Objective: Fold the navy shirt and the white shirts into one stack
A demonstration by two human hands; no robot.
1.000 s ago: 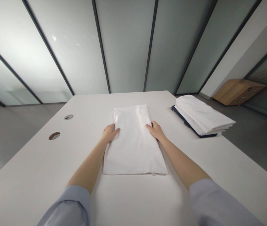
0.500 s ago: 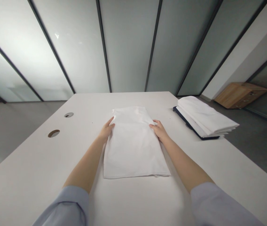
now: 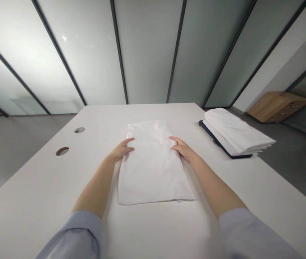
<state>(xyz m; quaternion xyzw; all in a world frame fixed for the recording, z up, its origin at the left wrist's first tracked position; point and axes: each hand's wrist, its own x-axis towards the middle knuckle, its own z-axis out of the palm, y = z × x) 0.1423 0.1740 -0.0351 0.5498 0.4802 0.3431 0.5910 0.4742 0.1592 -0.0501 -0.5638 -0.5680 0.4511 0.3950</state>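
Note:
A white folded cloth [image 3: 153, 169], apparently a garment, lies flat on the white table in front of me. My left hand [image 3: 122, 148] rests on its left edge, thumb and index finger spread apart on the top surface. On the opposite edge, my right hand [image 3: 181, 146] touches the cloth the same way, with thumb and index finger apart. The other fingers of both hands are partly hidden. The cloth's near edge shows a few layers at its right corner.
At the table's right edge sits a stack of folded white cloths [image 3: 236, 129] on a dark navy piece [image 3: 217, 142]. Two round holes [image 3: 62, 151] are cut in the table [image 3: 34, 187] on the left. A wooden cabinet [image 3: 277, 106] stands on the floor beyond.
Both hands have shifted slightly inward over the cloth's edges, and their thumbs and index fingers have spread wider on top. The cloth stays in about the same place.

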